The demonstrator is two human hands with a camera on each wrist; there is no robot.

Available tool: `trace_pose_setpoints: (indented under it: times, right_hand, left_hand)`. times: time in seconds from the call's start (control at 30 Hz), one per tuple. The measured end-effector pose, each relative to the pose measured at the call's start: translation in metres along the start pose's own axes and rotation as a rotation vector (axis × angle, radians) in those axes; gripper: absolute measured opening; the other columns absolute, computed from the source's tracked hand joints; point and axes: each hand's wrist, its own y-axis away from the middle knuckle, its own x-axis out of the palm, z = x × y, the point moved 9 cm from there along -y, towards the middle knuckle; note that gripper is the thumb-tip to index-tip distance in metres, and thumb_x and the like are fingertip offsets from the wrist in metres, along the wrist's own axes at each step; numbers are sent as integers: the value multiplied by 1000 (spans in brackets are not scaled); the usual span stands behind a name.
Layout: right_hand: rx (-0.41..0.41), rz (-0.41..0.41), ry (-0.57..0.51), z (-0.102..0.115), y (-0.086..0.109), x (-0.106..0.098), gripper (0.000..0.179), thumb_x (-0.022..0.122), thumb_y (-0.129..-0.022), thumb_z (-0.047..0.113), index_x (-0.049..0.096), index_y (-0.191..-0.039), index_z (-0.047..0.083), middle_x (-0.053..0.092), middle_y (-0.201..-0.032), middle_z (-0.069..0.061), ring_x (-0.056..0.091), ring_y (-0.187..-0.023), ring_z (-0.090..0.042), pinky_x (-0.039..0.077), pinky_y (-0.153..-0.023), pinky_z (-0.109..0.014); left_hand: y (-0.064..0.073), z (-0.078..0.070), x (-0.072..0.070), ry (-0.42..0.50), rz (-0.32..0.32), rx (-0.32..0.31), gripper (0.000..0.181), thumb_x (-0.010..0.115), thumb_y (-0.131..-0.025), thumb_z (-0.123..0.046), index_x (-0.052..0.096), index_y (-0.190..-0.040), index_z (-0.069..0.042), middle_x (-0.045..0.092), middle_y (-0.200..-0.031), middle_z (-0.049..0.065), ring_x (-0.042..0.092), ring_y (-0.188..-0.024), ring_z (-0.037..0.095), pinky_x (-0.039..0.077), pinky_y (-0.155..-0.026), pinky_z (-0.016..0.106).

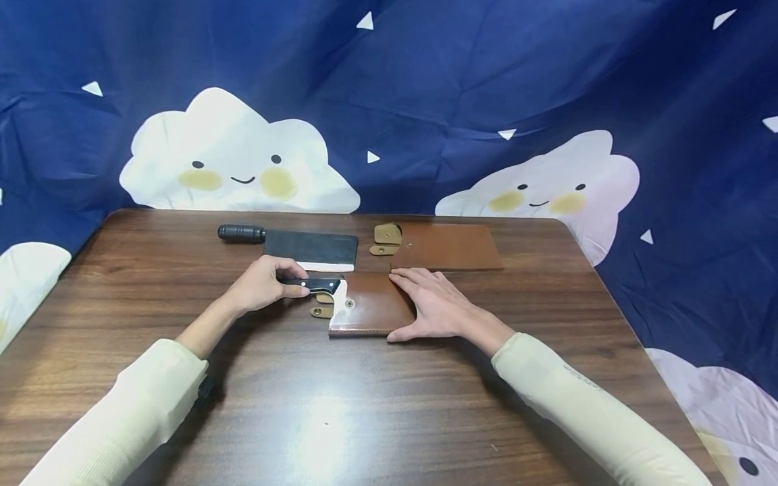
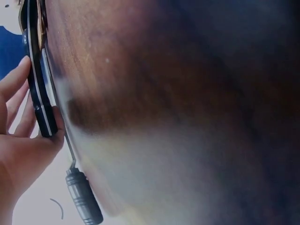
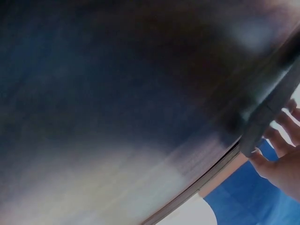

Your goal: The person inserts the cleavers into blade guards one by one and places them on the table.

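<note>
My left hand pinches the black riveted handle of a cleaver between thumb and fingers. Most of its blade is inside a brown leather sheath, with a bright strip of metal showing at the mouth. Two tan snap straps stick out under the handle. At the sheath's far end my right hand holds it, fingers on the upper corner and thumb at the lower one. In the left wrist view the handle shows edge-on in the fingers. The sheath appears dark and edge-on in the right wrist view.
A second cleaver with a dark blade and black ribbed handle lies behind my left hand. To its right is another brown sheath with tan straps. Behind the wooden table hangs a blue cloth with clouds.
</note>
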Motion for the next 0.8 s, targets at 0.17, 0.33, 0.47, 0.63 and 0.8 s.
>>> trace_pose_setpoints:
  times: [0.17,0.33,0.47,0.63,0.8]
  right_hand:
    - [16,42,-2,0,-1,5,118,73,-68,80,40,-155,8,40,-158,-8,36,-143,-29,30,-111,-64]
    - [2,61,13,1,-3,4,118,73,-68,81,40,-155,8,39,-158,-9,36,-144,-30,31,-111,-62]
    - [-1,80,24,1,-5,5,118,73,-69,80,39,-156,8,37,-159,-9,34,-145,-30,31,-111,-61]
    - [10,105,22,0,-5,6,119,74,-69,80,38,-156,8,35,-160,-9,33,-146,-30,30,-111,-63]
    - [-1,112,43,1,-5,6,119,72,-69,82,38,-156,8,34,-161,-9,33,-146,-29,31,-111,-60]
  left_hand:
    - [0,0,1,-15,1,10,22,85,-84,-15,75,-102,-5,73,-91,3,63,-83,19,45,-83,38]
    - [0,-1,0,-37,4,10,21,84,-83,-13,75,-101,-5,73,-92,3,64,-87,20,46,-85,39]
    - [-1,-3,0,-72,0,26,21,84,-83,-12,74,-100,-5,72,-91,4,65,-87,21,46,-85,40]
    - [-1,-4,1,-82,16,43,22,84,-84,-14,74,-101,-5,72,-91,3,64,-88,20,46,-85,41]
    - [-2,-5,1,-104,51,46,25,83,-84,-15,73,-105,-4,71,-93,4,64,-89,21,46,-85,41]
